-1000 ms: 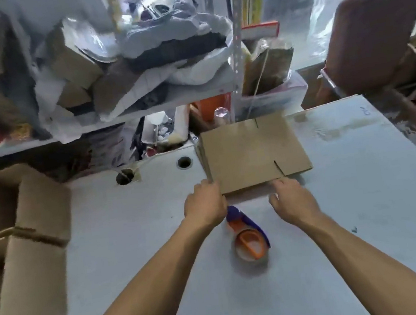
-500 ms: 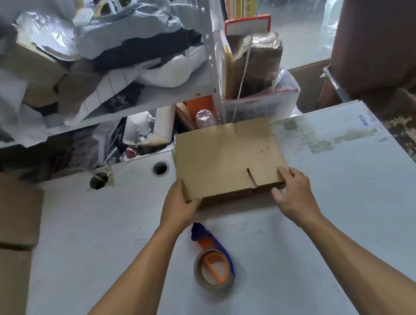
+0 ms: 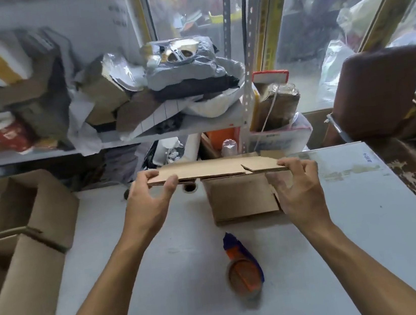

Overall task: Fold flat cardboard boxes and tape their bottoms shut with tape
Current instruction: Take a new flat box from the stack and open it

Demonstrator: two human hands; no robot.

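A flat brown cardboard box (image 3: 211, 168) is lifted off the table and seen almost edge-on. My left hand (image 3: 149, 199) pinches its left end, thumb under and fingers over. Its right end is gripped the same way by my right hand (image 3: 298, 187). Under it, a stack of flat cardboard boxes (image 3: 241, 198) lies on the white table (image 3: 369, 228). A tape dispenser (image 3: 242, 266) with a blue and orange handle and a brown roll lies on the table between my forearms.
Folded open cardboard boxes (image 3: 18, 235) stand at the left of the table. Two round holes (image 3: 189, 187) pierce the tabletop at the back. A cluttered metal shelf (image 3: 172, 133) rises behind the table. A brown chair back (image 3: 378, 90) stands at the right.
Both hands have raised one flat box off the stack, up to near eye line. The camera has tilted up. The tape dispenser stays on the table.
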